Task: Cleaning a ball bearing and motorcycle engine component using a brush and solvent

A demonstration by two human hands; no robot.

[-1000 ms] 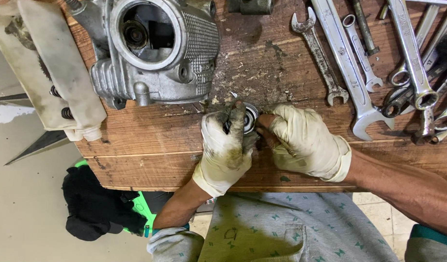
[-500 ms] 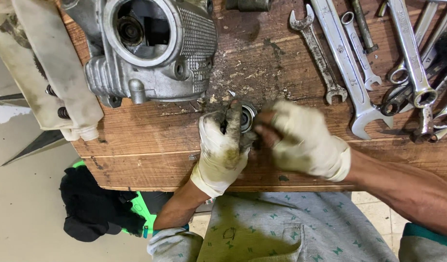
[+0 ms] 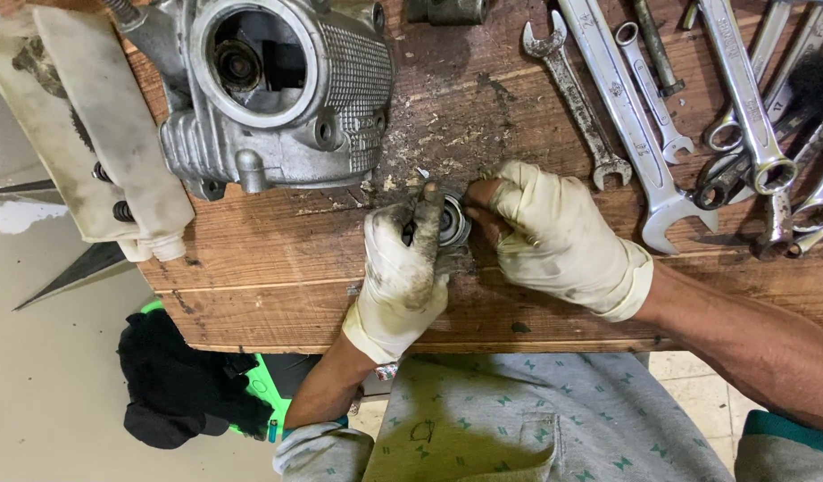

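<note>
left hand (image 3: 401,268) clamps round metal part (image 3: 451,223) (mostly hidden) | right hand (image 3: 554,236) fingertips pinch its edge

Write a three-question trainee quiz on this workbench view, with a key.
1. True or false: both hands wear gloves.
2. Which lies nearer the right hand: A) the engine casing, B) the row of spanners?
3. What do the left hand and the right hand hold between them?

Key:
1. True; both gloves are light and dirty.
2. B; the spanners lie just beyond it on the wooden bench.
3. A small round metal part, held over the bench.
</note>
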